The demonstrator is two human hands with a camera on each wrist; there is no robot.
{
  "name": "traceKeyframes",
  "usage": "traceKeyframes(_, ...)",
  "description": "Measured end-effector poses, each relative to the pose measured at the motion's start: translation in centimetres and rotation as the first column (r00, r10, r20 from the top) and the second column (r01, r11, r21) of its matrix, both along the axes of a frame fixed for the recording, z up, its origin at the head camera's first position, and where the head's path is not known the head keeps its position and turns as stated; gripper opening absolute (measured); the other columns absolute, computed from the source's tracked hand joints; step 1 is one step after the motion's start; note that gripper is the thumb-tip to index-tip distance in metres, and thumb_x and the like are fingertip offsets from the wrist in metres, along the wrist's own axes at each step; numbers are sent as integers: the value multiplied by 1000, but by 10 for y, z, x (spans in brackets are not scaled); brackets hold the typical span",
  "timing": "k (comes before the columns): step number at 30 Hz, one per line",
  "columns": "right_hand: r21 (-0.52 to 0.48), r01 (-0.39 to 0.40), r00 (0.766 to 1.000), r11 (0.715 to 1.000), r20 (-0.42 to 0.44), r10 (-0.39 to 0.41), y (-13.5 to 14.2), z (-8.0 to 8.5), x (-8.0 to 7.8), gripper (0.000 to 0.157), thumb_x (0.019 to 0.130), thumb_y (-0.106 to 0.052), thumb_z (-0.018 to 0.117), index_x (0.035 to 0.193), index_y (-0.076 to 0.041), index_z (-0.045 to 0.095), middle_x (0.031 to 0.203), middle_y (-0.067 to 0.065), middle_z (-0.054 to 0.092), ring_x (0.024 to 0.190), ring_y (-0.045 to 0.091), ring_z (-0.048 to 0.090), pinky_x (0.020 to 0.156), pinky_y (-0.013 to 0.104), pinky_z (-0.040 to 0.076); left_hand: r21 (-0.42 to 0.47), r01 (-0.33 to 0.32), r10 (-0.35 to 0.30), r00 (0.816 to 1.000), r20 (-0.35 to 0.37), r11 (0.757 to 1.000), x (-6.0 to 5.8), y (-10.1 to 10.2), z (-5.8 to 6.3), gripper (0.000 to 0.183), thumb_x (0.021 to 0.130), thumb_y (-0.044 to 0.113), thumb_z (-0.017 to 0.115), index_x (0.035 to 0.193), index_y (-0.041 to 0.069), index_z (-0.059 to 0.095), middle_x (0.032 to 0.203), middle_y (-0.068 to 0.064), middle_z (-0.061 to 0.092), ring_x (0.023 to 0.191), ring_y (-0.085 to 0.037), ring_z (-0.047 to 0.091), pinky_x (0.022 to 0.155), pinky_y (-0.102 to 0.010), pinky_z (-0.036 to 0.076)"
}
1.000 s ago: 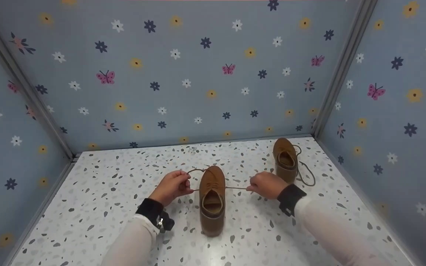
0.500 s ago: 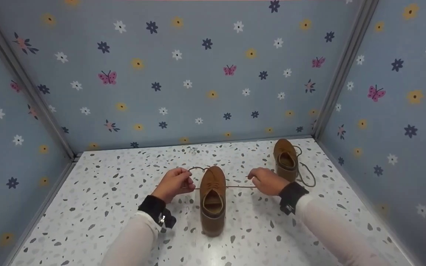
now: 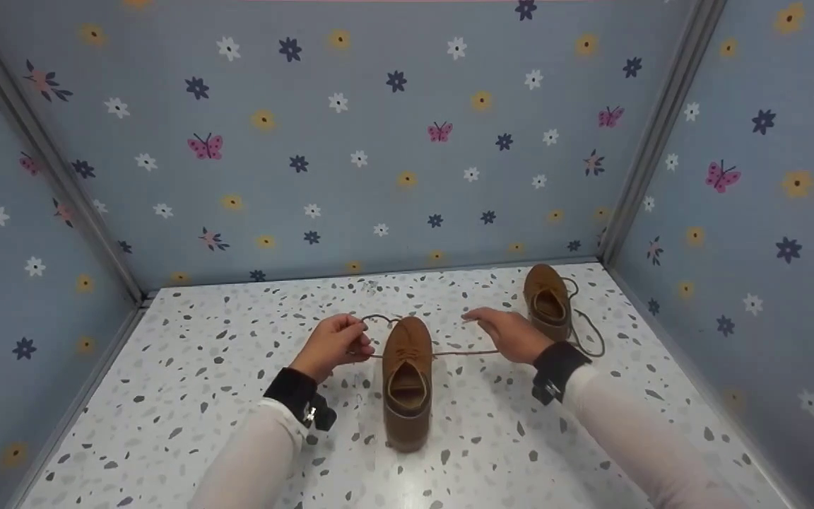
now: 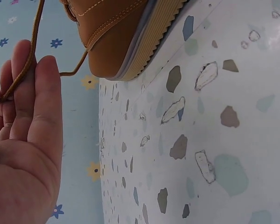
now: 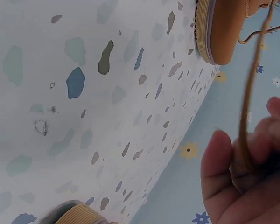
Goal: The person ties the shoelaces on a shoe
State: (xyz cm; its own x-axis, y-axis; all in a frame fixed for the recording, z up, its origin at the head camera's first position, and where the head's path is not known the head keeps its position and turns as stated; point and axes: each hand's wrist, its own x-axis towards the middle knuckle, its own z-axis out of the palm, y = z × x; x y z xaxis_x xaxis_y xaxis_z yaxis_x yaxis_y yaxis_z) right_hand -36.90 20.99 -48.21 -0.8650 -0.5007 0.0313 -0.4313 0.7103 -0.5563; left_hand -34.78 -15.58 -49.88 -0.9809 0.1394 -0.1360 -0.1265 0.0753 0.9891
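A brown lace-up shoe (image 3: 408, 420) stands on the floor between my hands, toe pointing away. My left hand (image 3: 333, 346) is on its left side and pinches a brown shoelace (image 4: 33, 42), which crosses the fingers in the left wrist view. A loop of that lace arcs from the hand over the toe. On the right, my right hand (image 3: 516, 336) holds the other lace end (image 3: 465, 352), drawn straight out from the shoe. In the right wrist view this lace (image 5: 248, 93) runs into the curled fingers, while in the head view the foremost fingers point toward the shoe.
A second brown shoe (image 3: 541, 281) stands farther back on the right, partly behind my right hand, its loose lace (image 3: 593, 332) trailing to its right. Flower-printed panels (image 3: 379, 141) enclose the speckled floor (image 3: 237, 318) at the back and both sides.
My right hand has shifted slightly away from me, and its front fingers have stretched out toward the shoe. The lace on that side stays taut. My left hand has barely moved.
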Motion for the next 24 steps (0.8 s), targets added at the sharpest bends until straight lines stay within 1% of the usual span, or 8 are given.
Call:
traceKeyframes(1, -5, 11, 1000, 1000, 24, -11, 0, 1, 0, 40, 115, -24, 36, 150, -11, 51, 140, 17, 66, 125, 36, 66, 104, 52, 52, 0, 2, -2, 1000, -2, 1000, 0, 0, 0, 15, 108, 17, 55, 107, 3, 60, 87, -4, 67, 81, -16, 75, 82, -37, 65)
traceKeyframes(3, -14, 37, 998, 999, 60, -36, 1, 4, -2, 40, 116, -23, 32, 150, -8, 47, 140, 20, 63, 125, 38, 64, 103, 53, 52, -2, 2, -2, 1000, -3, 1000, 0, 0, 1, 13, 108, 17, 55, 106, 5, 60, 88, -4, 67, 81, -16, 75, 82, -37, 65)
traceKeyframes(8, -40, 55, 992, 998, 116, -50, 1, 9, -5, 41, 113, -18, 25, 147, -4, 44, 149, 24, 55, 139, 39, 54, 114, 55, 45, -23, -6, 6, 1000, -1, 1000, -1, -1, 3, 15, 108, 19, 56, 109, 5, 60, 91, -5, 68, 85, -17, 75, 86, -39, 64)
traceKeyframes(11, -37, 52, 991, 998, 124, -47, 2, 10, -7, 37, 114, -18, 26, 143, -4, 44, 130, 20, 65, 107, 31, 66, 94, 45, 53, -23, 1, -1, 1000, -1, 1000, -1, -2, 4, 17, 108, 20, 56, 111, 3, 59, 91, -6, 68, 85, -17, 75, 88, -40, 64)
traceKeyframes(14, -44, 63, 992, 997, 113, -58, 3, 12, -9, 29, 115, -17, 31, 136, -5, 46, 112, 13, 70, 83, 21, 62, 76, 37, 50, -18, 5, -5, 1000, -2, 1000, -1, -3, 5, 22, 108, 19, 55, 115, -1, 57, 91, -6, 68, 85, -16, 75, 87, -40, 64)
traceKeyframes(16, -51, 78, 993, 996, 94, -73, 4, 12, -11, 23, 114, -17, 36, 129, -5, 50, 112, 11, 74, 87, 19, 67, 77, 36, 54, -15, 4, -4, 1000, 0, 1000, -1, -4, 5, 22, 108, 18, 55, 116, -2, 57, 90, -5, 68, 84, -16, 76, 86, -39, 64)
traceKeyframes(19, -63, 100, 992, 993, 81, -95, 5, 14, -14, 21, 114, -21, 42, 118, -5, 56, 109, 12, 76, 93, 25, 73, 80, 38, 58, -21, 5, -5, 1000, 4, 1000, 0, -4, 5, 23, 108, 18, 55, 117, -3, 56, 90, -5, 68, 84, -16, 76, 86, -39, 64)
traceKeyframes(24, -57, 143, 989, 988, 52, -140, 4, 20, -19, 23, 111, -28, 51, 101, -10, 61, 91, 9, 78, 80, 25, 71, 70, 33, 54, -59, 1, -2, 1000, -10, 998, 3, -7, 10, 22, 108, 19, 55, 117, -1, 57, 94, -7, 71, 88, -17, 77, 85, -39, 65)
